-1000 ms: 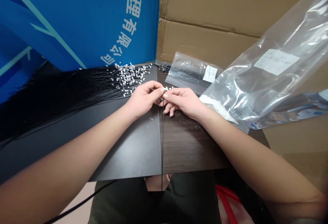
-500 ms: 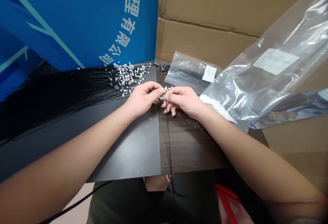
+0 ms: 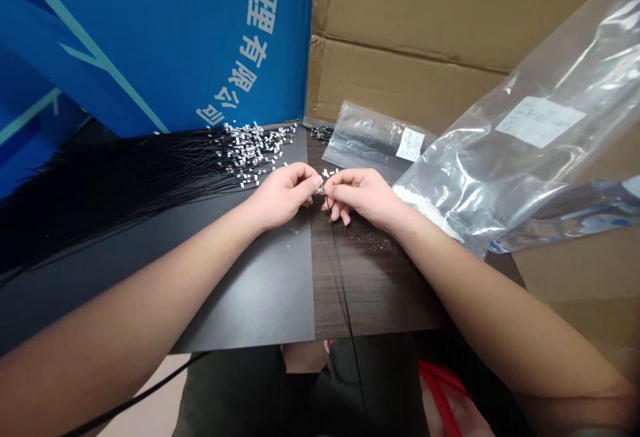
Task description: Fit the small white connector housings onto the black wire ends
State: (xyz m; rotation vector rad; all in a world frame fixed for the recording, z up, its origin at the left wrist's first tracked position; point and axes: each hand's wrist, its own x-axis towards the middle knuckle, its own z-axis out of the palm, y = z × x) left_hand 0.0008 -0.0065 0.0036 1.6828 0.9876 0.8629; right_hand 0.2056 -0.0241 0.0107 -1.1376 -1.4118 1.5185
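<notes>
Close together over the seam between the grey mat and the dark wood tabletop, both my hands are in a pinch. My left hand (image 3: 287, 191) grips a small white connector between thumb and forefinger. My right hand (image 3: 363, 197) holds a thin black wire (image 3: 349, 313) near its upper end, just beside the connector; the wire trails down over the table edge across my lap. Whether the wire's tip is inside the connector is too small to tell. Behind my fingers lie several loose white connectors (image 3: 329, 173).
A large bundle of black wires (image 3: 100, 190) with white connector ends (image 3: 253, 147) spreads at the left. To the right are a small clear bag (image 3: 367, 137), a big clear bag (image 3: 540, 163) and a white heap of parts (image 3: 427, 210). Blue panel (image 3: 165, 37) and cardboard (image 3: 410, 10) stand behind.
The black wire's hanging end has swung to the right. My hands have shifted very slightly right and stay close together, still pinching.
</notes>
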